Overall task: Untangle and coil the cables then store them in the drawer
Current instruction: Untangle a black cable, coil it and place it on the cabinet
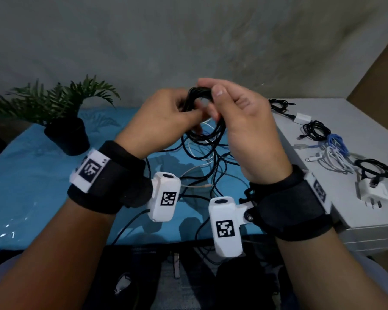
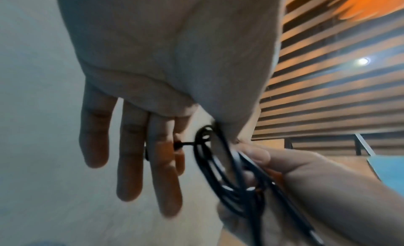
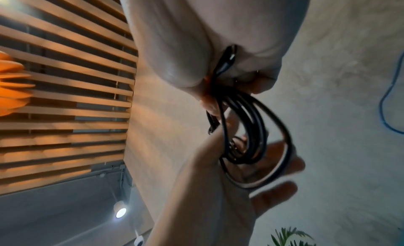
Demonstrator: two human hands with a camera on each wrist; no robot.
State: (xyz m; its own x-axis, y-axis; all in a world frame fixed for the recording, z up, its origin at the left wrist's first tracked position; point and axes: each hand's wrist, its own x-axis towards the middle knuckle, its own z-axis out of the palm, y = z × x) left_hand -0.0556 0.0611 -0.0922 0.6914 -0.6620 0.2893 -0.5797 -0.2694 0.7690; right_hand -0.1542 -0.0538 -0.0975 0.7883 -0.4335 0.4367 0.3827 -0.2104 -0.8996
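Head view takes in a blue-covered table running from the near edge to a grey wall, with a white cabinet top butting against it on the right. A potted plant stands at the far left of the blue cover. Across the middle of the cover sprawls a tangle of black and white cables, some strands trailing off the near edge. On the cabinet top, well apart from the tangle, lie several bundled cables in black, blue and white, and a white charger sits nearest the person.

Above the tangle, both hands are raised and meet at a black cable coil, which hangs in loops between them. The right hand pinches the top of the coil between thumb and curled fingers; in the right wrist view the black loops drop from that grip. The left hand also has hold of the coil, though how is hard to read from above; in the left wrist view its fingers stretch out nearly straight while the loops pass by the thumb side, seemingly caught there, with a short black cable end poking across beside the fingers.
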